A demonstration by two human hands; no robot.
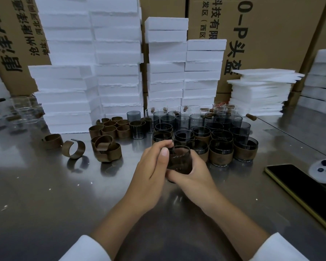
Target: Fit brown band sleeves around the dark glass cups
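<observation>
Stacked white foam blocks [119, 59] and printed brown cardboard cartons [267, 34] wall off the back of a shiny steel desk [45, 194]. Near its middle, the left hand [151, 172] and the right hand [191, 177] close together on one dark smoked-glass cup [179, 159], held just above the desk; the left fingers [165, 152] curl over its rim and the right fingers wrap its base from below. A brown tint shows low on this cup, but I cannot tell whether a band is seated there.

By my reading the job is partly done: a cluster of dark cups already wearing brown band sleeves [220, 151] stands just behind the hands, while bare grey glass cups [181, 119] wait farther back. Loose brown curled bands [107, 132] lie to the left, so plenty remain.

Clear glasses [24, 113] at far left blur together. A black phone [305, 187] is cut off at the right edge.
</observation>
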